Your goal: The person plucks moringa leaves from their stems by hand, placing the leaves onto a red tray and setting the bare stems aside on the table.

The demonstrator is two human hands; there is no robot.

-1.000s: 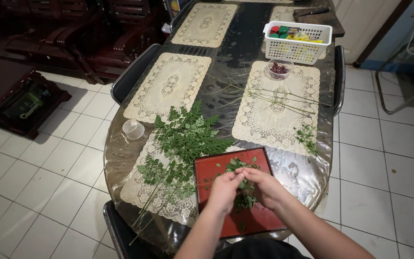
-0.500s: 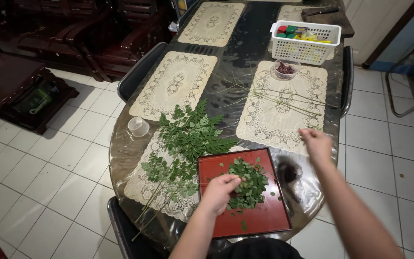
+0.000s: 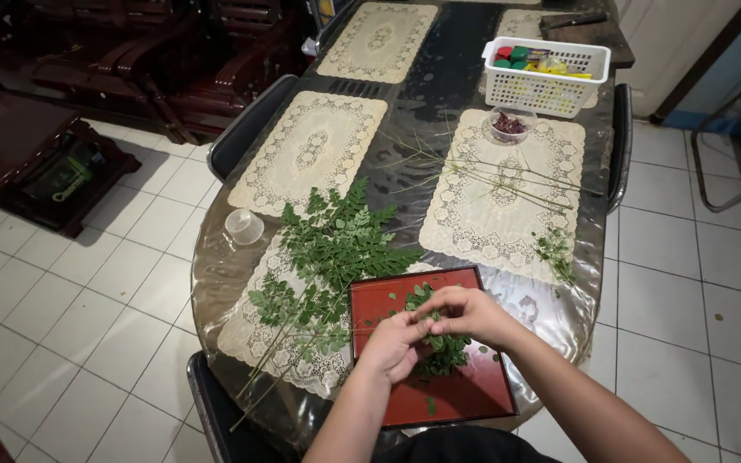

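red tray (image 3: 465,396) heaped with green leaves (image 3: 442,353), both hands' fingers (image 3: 429,314) pinched on a sprig (image 3: 426,300), white basket (image 3: 547,87) of small items

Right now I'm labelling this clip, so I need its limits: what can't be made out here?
Head view only:
- What the left hand and right hand pinch: fingers cover it.
- Part of the leaf pile on the red tray: hidden by both hands.
- Contents of the small glass bowl: too small.
- Items in the white basket: behind its wall.
- Tray's near edge: cut by the person's body.
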